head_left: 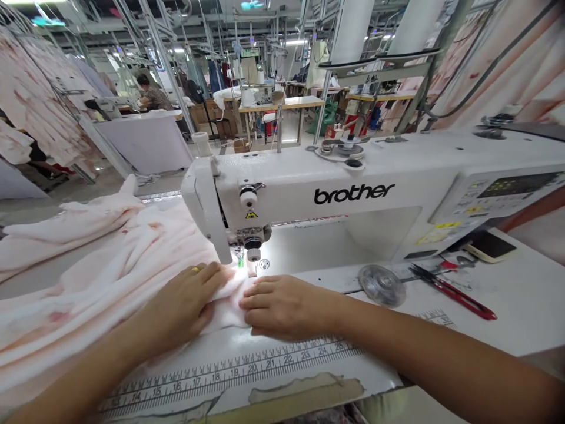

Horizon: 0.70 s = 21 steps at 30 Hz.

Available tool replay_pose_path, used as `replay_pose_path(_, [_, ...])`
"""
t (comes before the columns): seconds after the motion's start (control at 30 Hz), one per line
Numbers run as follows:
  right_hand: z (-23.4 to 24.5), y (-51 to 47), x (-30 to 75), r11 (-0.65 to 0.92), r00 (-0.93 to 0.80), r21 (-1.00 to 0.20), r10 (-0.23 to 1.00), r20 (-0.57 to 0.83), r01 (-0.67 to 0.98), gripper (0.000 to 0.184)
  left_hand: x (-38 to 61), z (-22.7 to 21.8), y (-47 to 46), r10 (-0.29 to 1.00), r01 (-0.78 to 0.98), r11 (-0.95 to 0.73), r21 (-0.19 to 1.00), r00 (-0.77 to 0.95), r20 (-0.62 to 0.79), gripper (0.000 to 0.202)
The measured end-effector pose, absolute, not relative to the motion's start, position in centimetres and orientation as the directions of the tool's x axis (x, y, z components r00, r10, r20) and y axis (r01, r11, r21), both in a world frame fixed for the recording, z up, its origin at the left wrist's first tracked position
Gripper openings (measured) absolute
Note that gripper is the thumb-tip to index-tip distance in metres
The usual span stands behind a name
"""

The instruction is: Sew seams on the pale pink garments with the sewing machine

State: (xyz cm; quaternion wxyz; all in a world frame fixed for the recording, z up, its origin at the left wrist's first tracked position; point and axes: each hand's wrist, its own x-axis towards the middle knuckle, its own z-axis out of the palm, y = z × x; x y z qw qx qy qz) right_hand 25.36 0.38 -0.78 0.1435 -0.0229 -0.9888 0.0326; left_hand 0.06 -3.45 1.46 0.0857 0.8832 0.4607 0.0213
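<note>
A white Brother sewing machine [353, 188] stands across the table, its needle and presser foot [252, 259] lit from above. Pale pink fabric [110, 265] lies bunched to the left and runs under the foot. My left hand [185, 303], with a gold ring, lies flat on the fabric just left of the needle, fingers stretched out. My right hand [282, 306] presses flat on the fabric's edge in front of the foot, fingers together and pointing left. Neither hand grips anything.
A printed ruler strip [247, 371] runs along the table's front. A metal disc [382, 284], red thread snips [459, 291] and a phone [489, 244] lie at the right. Hanging garments [35, 106] and other sewing stations fill the background, where a person [148, 91] sits.
</note>
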Motion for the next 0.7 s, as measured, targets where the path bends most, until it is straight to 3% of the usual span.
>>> replay_pose_path(0.1, [-0.9, 0.7, 25.5, 0.996, -0.947, -0.092, 0.017, 0.32, -0.013, 0.023, -0.4, 1.8, -4.1, 0.873, 0.85, -0.482, 0.214, 0.487, 0.033, 0.031])
replay_pose_path(0.23, [-1.3, 0.9, 25.4, 0.98, -0.873, -0.16, 0.183, 0.452, 0.123, 0.024, -0.4, 3.1, -4.1, 0.892, 0.82, -0.446, 0.357, 0.441, 0.101, 0.02])
replay_pose_path(0.33, [-1.4, 0.8, 24.9, 0.945, -0.786, -0.164, 0.326, 0.525, 0.283, 0.015, 0.0, 3.9, -3.8, 0.93, 0.815, -0.335, 0.473, 0.365, 0.029, 0.032])
replay_pose_path(0.47, [-1.3, 0.9, 24.1, 0.936, -0.751, -0.056, 0.315, 0.581, 0.349, 0.013, 0.6, 3.7, -3.6, 0.951, 0.785, -0.229, 0.575, 0.308, -0.041, 0.041])
replay_pose_path(0.6, [-1.5, 1.0, 23.6, 0.952, -0.813, 0.038, 0.239, 0.531, 0.304, 0.008, 1.0, 3.3, -4.3, 0.947, 0.806, -0.258, 0.532, 0.32, -0.026, 0.034])
replay_pose_path(0.67, [-1.7, 1.0, 23.6, 0.965, -0.819, -0.035, 0.24, 0.521, 0.261, 0.004, 1.5, 3.1, -5.1, 0.943, 0.845, -0.313, 0.434, 0.331, 0.037, 0.031])
replay_pose_path(0.7, [-1.9, 1.0, 23.6, 0.965, -0.807, -0.098, 0.258, 0.532, 0.244, 0.006, 1.8, 3.0, -5.5, 0.937, 0.863, -0.346, 0.369, 0.34, 0.083, 0.04])
